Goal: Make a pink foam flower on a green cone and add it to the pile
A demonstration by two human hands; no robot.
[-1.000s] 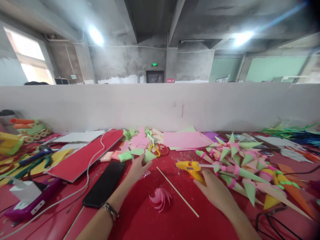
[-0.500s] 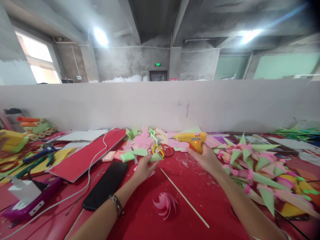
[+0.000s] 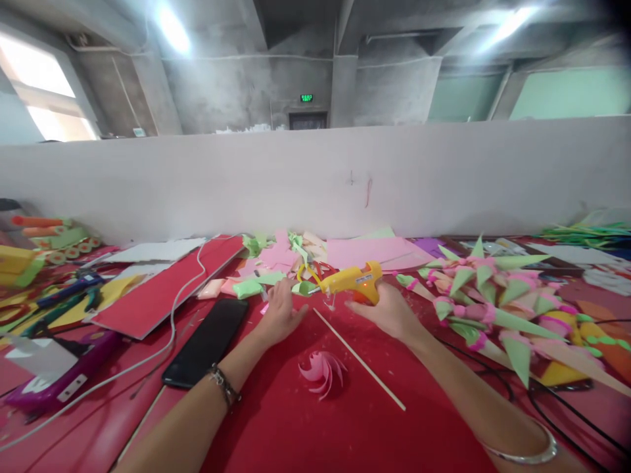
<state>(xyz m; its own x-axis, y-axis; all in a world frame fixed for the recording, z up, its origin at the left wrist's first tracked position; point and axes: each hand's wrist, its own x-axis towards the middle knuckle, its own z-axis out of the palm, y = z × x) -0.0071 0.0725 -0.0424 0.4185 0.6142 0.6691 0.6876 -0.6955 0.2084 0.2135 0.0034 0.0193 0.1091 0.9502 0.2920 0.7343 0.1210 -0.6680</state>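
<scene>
The yellow glue gun (image 3: 352,279) has moved toward the left hand (image 3: 280,314) since the earlier frame, and its nozzle is now at the green paper piece (image 3: 302,288). The left hand pinches this piece; the right hand (image 3: 389,309) is closed around the gun's handle. Both are in front of the scissors (image 3: 308,272), which lie toward the far edge of the desk (image 3: 374,437). Farther from this edge lie the thin stick (image 3: 359,360) and the pink curled paper (image 3: 323,373).
</scene>
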